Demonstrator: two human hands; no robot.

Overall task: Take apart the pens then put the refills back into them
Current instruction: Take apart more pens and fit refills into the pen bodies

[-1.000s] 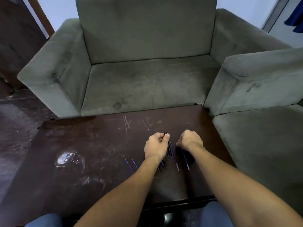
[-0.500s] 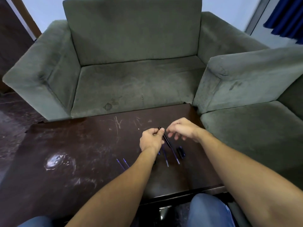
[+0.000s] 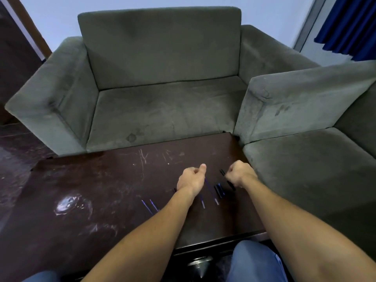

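Pens [image 3: 218,189]: in pieces. Short black parts lie on the right half of the worktop [image 3: 105,186], between the two forearms.
Pen barrel [image 3: 222,172]: black and tilted, held clear of the other parts. One end sticks out past the fingers towards the far edge, and the other shows below the wrist.
Right hand [image 3: 240,175]: fingers curled round the pen barrel, close to the right edge of the worktop.
Left hand [image 3: 190,180]: closed in a loose fist with the thumb raised, apart from the right hand. I cannot tell whether it pinches anything.
Middle refills [image 3: 211,190]: thin and blue, lying just beside the black parts. One slants from beside the left hand towards the near edge.
Pair of refills [image 3: 149,206]: two thin blue ones side by side, on the left of the left forearm.
Smear [image 3: 69,204]: a pale, shiny patch towards the left edge. The worktop is dark brown and scratched.
Sofa [image 3: 162,78]: grey-green, against the far edge.
Second sofa [image 3: 305,163]: same cloth, along the right edge.
Curtain [image 3: 350,25]: dark blue, top right.
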